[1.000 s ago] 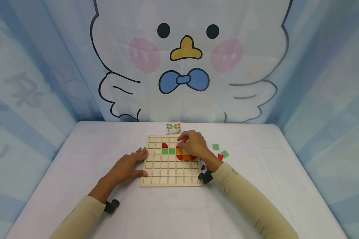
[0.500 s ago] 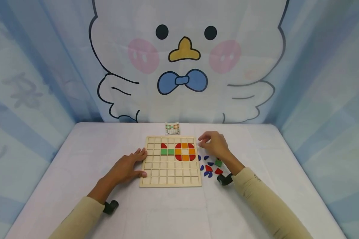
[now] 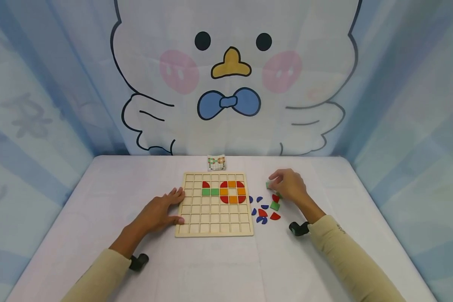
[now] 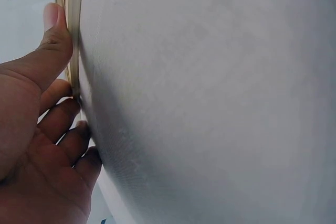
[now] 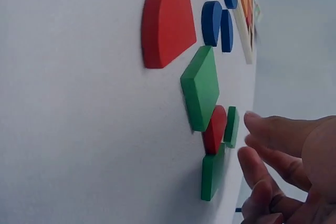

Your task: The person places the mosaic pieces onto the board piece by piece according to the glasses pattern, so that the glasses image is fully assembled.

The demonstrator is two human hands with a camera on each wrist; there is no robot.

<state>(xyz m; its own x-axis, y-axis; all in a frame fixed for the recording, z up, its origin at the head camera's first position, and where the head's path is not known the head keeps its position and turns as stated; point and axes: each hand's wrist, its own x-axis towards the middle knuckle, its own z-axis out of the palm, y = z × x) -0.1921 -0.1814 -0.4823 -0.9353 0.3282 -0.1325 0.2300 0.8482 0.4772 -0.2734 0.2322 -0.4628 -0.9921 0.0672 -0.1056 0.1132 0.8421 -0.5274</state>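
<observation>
My left hand (image 3: 161, 212) lies at the left edge of a wooden grid board (image 3: 200, 218), thumb and fingertips touching its rim. In the left wrist view the thumb (image 4: 55, 40) presses along that edge. On the board sit red quarter-circles (image 3: 224, 199), orange squares (image 3: 233, 199) and green squares (image 3: 210, 192). My right hand (image 3: 288, 185) hovers over loose pieces on the right, next to a green square tile (image 3: 268, 185). Its fingers are loosely bent and apart, with nothing between them. The right wrist view shows green tiles (image 5: 202, 90) and a red piece (image 5: 214, 129) below the fingertips.
A small pattern card (image 3: 216, 162) lies behind the board. Beside the board's right edge are loose blue pieces (image 3: 264, 220) and red quarter-circles (image 3: 275, 216). The white-covered table (image 3: 226, 272) ends at a printed curtain (image 3: 309, 134).
My right hand has moved off the board to the right, to the loose green tiles. A red quarter-circle shows at the upper right of the orange-and-red ring. My left hand stays put.
</observation>
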